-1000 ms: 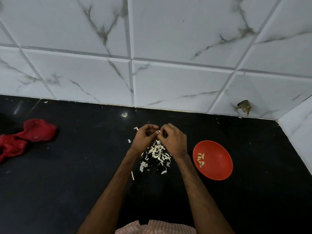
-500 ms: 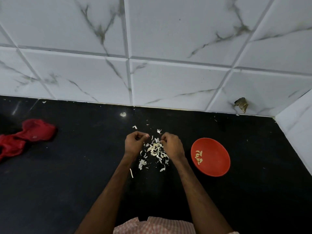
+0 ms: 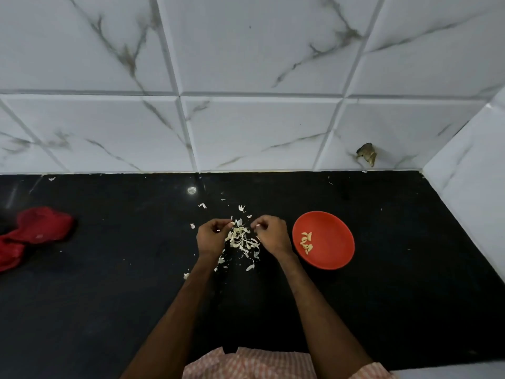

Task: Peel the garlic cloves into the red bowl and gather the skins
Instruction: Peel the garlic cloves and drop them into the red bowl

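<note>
From my remote seat, both hands sit low over the black countertop, a little apart, with the heap of garlic skins lying between them. The left hand has its fingers curled in tight, and thumb and forefinger pinch a pale scrap just at the near-left edge of the heap. The right hand is curled the same way, its fingertips closed narrowly on a small pale piece. I cannot tell from here whether either bit is clove or skin.

The red bowl stands on the counter just to the right of the right hand, near the wrist but not touching it. A few peeled garlic cloves lie in its left half.

Loose flakes are scattered around the heap: one stray flake and another curled flake lie beyond the hands toward the wall, and smaller crumbs trail toward me beside the left forearm.

A crumpled red cloth lies well apart at the far left of the counter. White marble-veined tiles back the counter, with a brownish chipped spot low on the right. A striped pink garment shows at the bottom edge.
</note>
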`<move>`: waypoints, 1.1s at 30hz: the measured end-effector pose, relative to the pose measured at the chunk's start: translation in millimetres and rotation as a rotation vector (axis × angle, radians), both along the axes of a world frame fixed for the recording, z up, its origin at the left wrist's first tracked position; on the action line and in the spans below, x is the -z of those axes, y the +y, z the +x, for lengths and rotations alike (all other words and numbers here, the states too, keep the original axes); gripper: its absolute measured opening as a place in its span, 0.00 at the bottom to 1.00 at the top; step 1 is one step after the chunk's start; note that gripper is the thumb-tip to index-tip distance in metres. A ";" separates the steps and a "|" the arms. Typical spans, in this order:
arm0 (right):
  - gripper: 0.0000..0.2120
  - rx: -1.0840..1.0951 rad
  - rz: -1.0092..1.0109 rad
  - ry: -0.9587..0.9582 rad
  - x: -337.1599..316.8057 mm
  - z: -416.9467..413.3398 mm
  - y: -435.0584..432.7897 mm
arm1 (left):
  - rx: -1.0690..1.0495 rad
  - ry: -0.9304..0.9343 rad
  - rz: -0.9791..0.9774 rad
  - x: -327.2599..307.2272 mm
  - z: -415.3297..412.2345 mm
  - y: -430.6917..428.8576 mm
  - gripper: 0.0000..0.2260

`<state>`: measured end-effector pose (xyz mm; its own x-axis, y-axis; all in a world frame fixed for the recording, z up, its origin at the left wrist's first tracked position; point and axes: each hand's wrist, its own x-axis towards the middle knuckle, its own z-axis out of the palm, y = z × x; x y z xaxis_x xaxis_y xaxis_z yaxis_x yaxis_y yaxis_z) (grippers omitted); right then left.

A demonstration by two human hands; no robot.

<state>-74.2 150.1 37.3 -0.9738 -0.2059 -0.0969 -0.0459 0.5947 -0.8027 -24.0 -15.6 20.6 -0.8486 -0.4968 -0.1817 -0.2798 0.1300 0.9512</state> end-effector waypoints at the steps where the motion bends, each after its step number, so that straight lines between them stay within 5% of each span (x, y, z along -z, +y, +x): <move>1: 0.10 -0.019 0.008 -0.011 -0.9 0.2 0.8 | 0.002 0.002 -0.006 0.9 -0.1 2.0 0.04; 5: 0.21 -0.109 0.057 -0.085 4.5 4.1 0.5 | -0.006 -0.018 -0.011 0.7 -0.6 8.5 0.03; 10: 0.11 0.018 0.031 0.004 6.8 7.5 2.3 | -0.036 0.027 -0.014 -6.0 -3.1 18.6 0.03; 16: 0.22 -0.103 -0.034 -0.159 11.4 9.9 2.8 | -0.034 0.082 -0.013 -12.7 -5.2 30.7 0.04; 20: 0.02 -0.026 -0.046 -0.157 12.3 9.0 9.9 | -0.005 0.099 -0.010 -12.1 -4.8 34.3 0.08; 22: 0.06 0.045 -0.048 -0.150 9.9 8.2 14.0 | 0.015 0.113 -0.013 -16.4 -4.6 39.9 0.09; 29: 0.19 0.370 -0.974 -0.685 -9.4 -0.9 36.7 | 0.202 0.159 -0.101 -31.3 -19.9 79.3 0.12; 33: 0.23 0.552 -1.231 -0.725 -17.2 -4.9 70.3 | 0.373 0.139 -0.128 -38.5 -42.0 119.5 0.16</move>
